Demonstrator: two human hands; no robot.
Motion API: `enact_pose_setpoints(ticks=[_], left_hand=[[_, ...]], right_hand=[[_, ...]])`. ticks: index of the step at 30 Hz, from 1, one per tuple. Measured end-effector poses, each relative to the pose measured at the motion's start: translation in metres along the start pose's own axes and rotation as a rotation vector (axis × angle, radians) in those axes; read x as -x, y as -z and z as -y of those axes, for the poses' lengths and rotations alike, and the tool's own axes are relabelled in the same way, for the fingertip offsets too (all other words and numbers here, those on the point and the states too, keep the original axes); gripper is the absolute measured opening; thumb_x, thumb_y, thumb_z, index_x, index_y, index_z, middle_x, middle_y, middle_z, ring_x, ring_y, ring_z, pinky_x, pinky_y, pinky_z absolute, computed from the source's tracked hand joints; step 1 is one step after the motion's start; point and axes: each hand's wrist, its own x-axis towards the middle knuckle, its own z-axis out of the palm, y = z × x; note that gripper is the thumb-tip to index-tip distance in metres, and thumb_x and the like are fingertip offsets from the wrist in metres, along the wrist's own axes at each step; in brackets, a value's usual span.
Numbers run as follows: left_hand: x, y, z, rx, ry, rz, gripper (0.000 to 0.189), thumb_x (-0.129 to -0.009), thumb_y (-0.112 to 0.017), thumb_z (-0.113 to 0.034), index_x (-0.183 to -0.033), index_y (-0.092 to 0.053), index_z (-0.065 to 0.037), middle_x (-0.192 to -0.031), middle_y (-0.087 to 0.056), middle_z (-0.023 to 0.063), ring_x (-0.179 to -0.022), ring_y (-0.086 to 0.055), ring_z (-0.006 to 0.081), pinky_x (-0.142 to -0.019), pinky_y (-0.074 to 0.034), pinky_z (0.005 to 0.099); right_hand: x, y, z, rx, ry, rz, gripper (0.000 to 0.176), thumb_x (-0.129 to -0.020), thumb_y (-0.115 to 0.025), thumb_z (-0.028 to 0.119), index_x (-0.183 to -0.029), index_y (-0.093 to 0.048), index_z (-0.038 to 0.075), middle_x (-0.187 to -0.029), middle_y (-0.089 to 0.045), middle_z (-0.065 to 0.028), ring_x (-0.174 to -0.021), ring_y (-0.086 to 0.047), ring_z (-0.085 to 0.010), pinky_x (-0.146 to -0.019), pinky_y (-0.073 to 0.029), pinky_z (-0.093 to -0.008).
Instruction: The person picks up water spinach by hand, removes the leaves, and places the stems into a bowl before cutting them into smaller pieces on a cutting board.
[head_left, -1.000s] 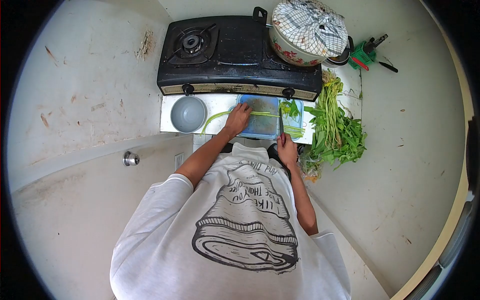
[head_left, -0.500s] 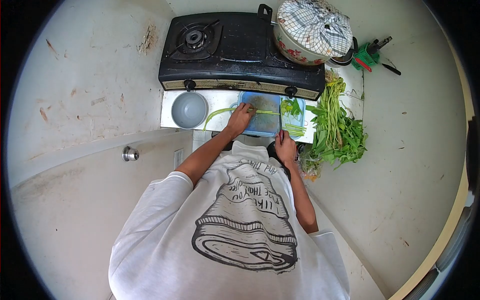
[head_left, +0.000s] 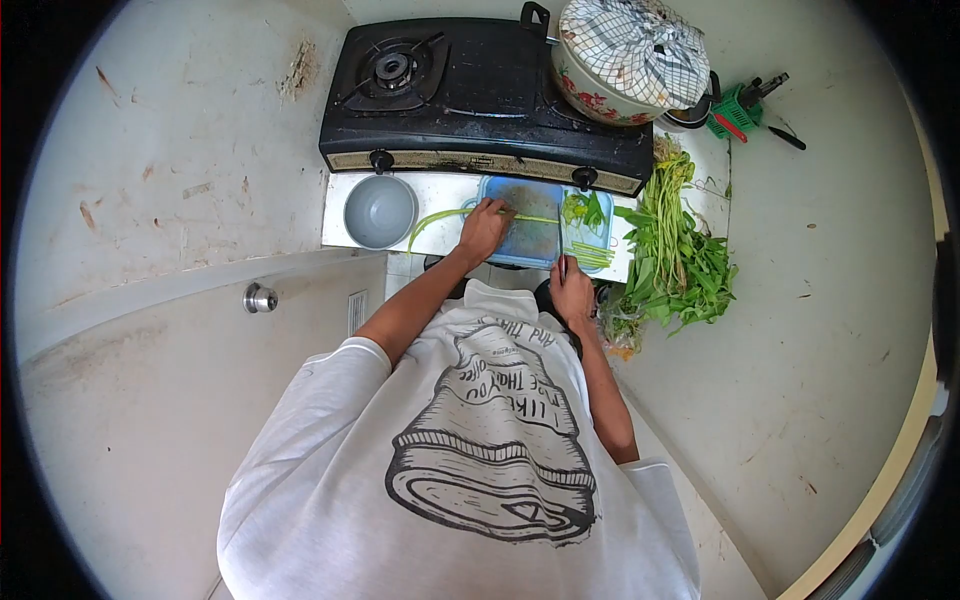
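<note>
My left hand (head_left: 486, 232) is closed around long green vegetable stems (head_left: 432, 222) that lie across a blue cutting board (head_left: 530, 242). The stems' thin ends trail off the board to the left. In my right hand (head_left: 572, 292) is a knife (head_left: 561, 240), its narrow blade pointing away from me over the right part of the board. The stems' other ends reach the blade. To the right of the knife lie cut leaves (head_left: 583, 210) and short cut stem pieces (head_left: 590, 254).
A grey bowl (head_left: 381, 212) sits left of the board. Behind stands a black gas stove (head_left: 480, 85) with a cloth-covered floral pot (head_left: 606, 98). A heap of leafy greens (head_left: 672, 255) lies at right, near a green basket (head_left: 738, 105) of utensils.
The camera view has shifted slightly. My hands keep nearly the same places, the left on the stems and the right on the knife; fewer stems seem to reach the blade.
</note>
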Motion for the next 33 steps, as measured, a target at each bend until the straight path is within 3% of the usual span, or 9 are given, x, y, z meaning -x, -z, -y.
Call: enact_pose_setpoints(ticks=[15, 18, 27, 33], left_hand=[[0.004, -0.005, 0.004, 0.008, -0.04, -0.035, 0.035, -0.084, -0.066, -0.006, -0.117, -0.077, -0.009, -0.119, -0.068, 0.0068, -0.11, -0.061, 0.0289, -0.099, -0.053, 0.0394], [0.004, -0.003, 0.003, 0.023, -0.034, -0.037, 0.035, -0.083, -0.066, -0.005, -0.117, -0.078, -0.01, -0.119, -0.068, 0.006, -0.11, -0.061, 0.0286, -0.1, -0.052, 0.039], [-0.009, -0.015, -0.004, 0.016, -0.069, -0.035, 0.033, -0.08, -0.065, -0.004, -0.109, -0.079, -0.011, -0.112, -0.07, 0.0041, -0.109, -0.062, 0.0286, -0.097, -0.053, 0.0378], [-0.022, -0.025, -0.016, 0.01, -0.071, -0.012, 0.032, -0.077, -0.068, -0.002, -0.104, -0.08, -0.013, -0.108, -0.069, 0.0052, -0.107, -0.062, 0.0295, -0.096, -0.054, 0.0382]], right_hand=[[-0.002, -0.006, 0.007, -0.027, 0.077, 0.038, 0.032, -0.099, -0.062, 0.027, -0.117, -0.062, 0.001, -0.084, -0.069, -0.0327, -0.077, -0.068, -0.053, -0.073, -0.054, -0.0602], [-0.001, -0.001, 0.012, -0.001, 0.061, 0.069, 0.028, -0.102, -0.059, 0.027, -0.113, -0.06, 0.001, -0.089, -0.072, -0.0291, -0.083, -0.07, -0.0498, -0.073, -0.056, -0.0581], [0.0, -0.004, 0.004, -0.017, 0.062, -0.033, 0.03, -0.103, -0.057, 0.029, -0.116, -0.06, 0.002, -0.088, -0.072, -0.0292, -0.081, -0.07, -0.0495, -0.072, -0.056, -0.058], [0.002, -0.011, 0.005, 0.072, 0.024, 0.097, 0.032, -0.106, -0.052, 0.031, -0.116, -0.055, 0.001, -0.082, -0.071, -0.0307, -0.076, -0.07, -0.0509, -0.07, -0.056, -0.0605]])
